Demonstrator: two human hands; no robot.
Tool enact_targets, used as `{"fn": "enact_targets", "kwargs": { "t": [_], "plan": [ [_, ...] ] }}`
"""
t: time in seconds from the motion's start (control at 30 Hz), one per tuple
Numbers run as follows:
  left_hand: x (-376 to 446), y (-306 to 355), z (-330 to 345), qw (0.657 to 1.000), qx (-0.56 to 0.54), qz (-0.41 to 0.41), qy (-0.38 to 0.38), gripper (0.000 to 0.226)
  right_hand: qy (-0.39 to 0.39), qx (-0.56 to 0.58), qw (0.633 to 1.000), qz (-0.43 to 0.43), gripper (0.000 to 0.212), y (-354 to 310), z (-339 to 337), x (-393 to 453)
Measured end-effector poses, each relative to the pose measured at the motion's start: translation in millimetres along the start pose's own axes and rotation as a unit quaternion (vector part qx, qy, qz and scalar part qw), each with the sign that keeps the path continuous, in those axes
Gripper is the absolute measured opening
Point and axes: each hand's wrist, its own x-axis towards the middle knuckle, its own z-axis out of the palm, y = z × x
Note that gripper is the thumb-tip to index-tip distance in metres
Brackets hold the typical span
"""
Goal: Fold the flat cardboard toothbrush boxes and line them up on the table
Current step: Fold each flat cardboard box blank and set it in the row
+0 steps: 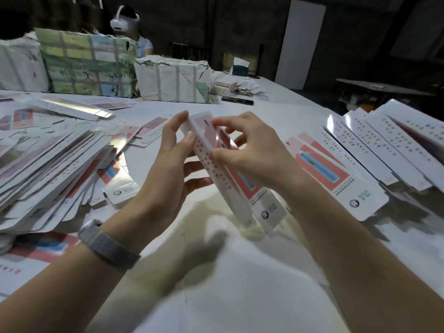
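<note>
White desk (240, 296) carries flat boxes (48, 159) at nine o'clock, folded boxes (384, 145) at three; both hands, left (168, 169) and right (252, 155), grip one box (216, 169) before a dark room.

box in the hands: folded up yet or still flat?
Partly folded. The box shows two faces meeting at a raised edge, not one flat sheet. Left hand and right hand both grip its far end; whether that end is closed, cannot tell.

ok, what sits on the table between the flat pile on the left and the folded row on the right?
Head view: both hands, left and right, gripping the box being folded; otherwise bare table.
</note>
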Motion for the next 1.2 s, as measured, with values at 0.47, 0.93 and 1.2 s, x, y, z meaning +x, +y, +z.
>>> {"fn": "enact_targets", "kwargs": {
  "t": [0.47, 0.93, 1.2],
  "plan": [
    [3.4, -12.0, -10.7, 0.997, 0.074, 0.034, -0.010, 0.036, 0.099, -0.311, 0.895, 0.305, 0.014, 51.1, -81.7, -1.9],
    [37.4, 8.7, -125.9, 0.777, 0.584, 0.001, 0.233, 0.064, 0.112, 0.100, 0.989, 0.000, 0.015, 2.9, -9.2, -4.7],
    [23.5, 24.7, -150.5, 0.657, 0.703, -0.218, 0.165, 0.091, -0.016, 0.211, 0.976, -0.050, 0.014, -27.9, 39.4, -28.3]
  ]
}}
